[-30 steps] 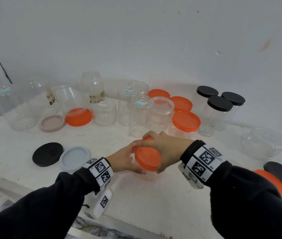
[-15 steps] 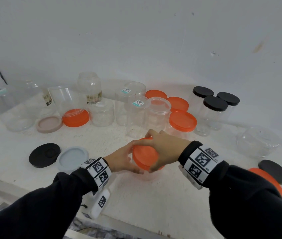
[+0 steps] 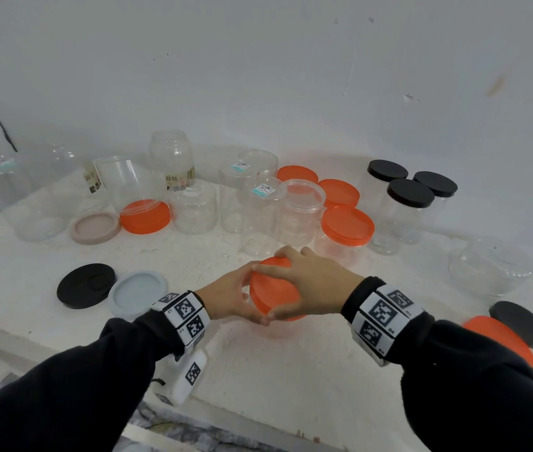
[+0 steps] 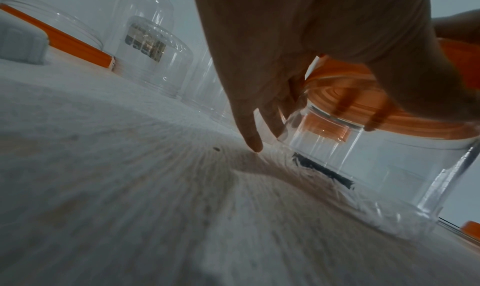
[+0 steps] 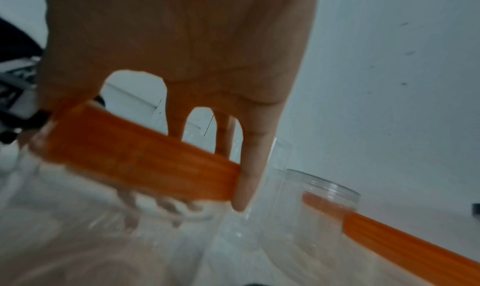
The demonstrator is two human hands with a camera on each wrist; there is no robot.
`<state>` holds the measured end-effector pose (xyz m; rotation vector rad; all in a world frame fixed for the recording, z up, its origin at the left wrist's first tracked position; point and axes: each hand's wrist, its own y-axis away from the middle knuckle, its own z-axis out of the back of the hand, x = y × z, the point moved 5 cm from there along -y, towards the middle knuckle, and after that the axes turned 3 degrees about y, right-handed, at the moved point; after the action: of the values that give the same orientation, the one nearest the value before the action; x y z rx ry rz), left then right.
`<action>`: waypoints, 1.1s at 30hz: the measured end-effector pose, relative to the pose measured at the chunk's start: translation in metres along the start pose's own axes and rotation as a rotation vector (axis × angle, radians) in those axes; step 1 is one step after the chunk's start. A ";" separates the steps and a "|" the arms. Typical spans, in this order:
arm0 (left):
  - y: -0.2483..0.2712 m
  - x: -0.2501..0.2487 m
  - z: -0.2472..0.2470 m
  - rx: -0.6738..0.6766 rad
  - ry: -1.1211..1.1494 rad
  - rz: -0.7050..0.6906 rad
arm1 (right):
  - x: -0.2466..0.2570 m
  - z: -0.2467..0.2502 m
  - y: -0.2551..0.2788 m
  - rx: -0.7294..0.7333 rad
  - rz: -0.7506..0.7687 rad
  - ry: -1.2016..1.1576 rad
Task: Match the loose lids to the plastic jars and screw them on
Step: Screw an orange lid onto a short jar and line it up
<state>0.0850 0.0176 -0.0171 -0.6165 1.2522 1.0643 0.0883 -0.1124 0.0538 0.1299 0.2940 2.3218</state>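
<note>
A clear plastic jar [image 4: 376, 167] stands on the white table [image 3: 258, 370] near its front edge, with an orange lid [image 3: 270, 293] on top. My right hand [image 3: 307, 288] lies over the lid, fingers and thumb curled round its rim [image 5: 145, 157]. My left hand [image 3: 229, 296] grips the jar's side from the left, below the lid; in the left wrist view its fingers [image 4: 249, 130] reach down along the clear wall. The jar's body is mostly hidden under both hands in the head view.
Several open clear jars [image 3: 301, 210] crowd the back, with orange-lidded [image 3: 347, 227] and black-lidded jars [image 3: 410, 194] to their right. Loose lids lie about: black [image 3: 85, 285], pale blue [image 3: 137, 290], beige [image 3: 95, 228], orange [image 3: 144, 216], and orange [image 3: 506, 337] and black [image 3: 519, 322] at far right.
Both hands stay on the jar and lid at the same spot. The right hand's grip has shifted slightly round the lid; the head camera has drifted a little.
</note>
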 end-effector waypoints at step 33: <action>-0.038 -0.035 -0.070 0.006 0.016 -0.113 | -0.044 -0.045 0.098 -0.415 -0.248 -0.068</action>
<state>0.0891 -0.0691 -0.0079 -0.6845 1.2197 0.9637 0.0426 -0.2175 0.0346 -0.0328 -0.1982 2.0768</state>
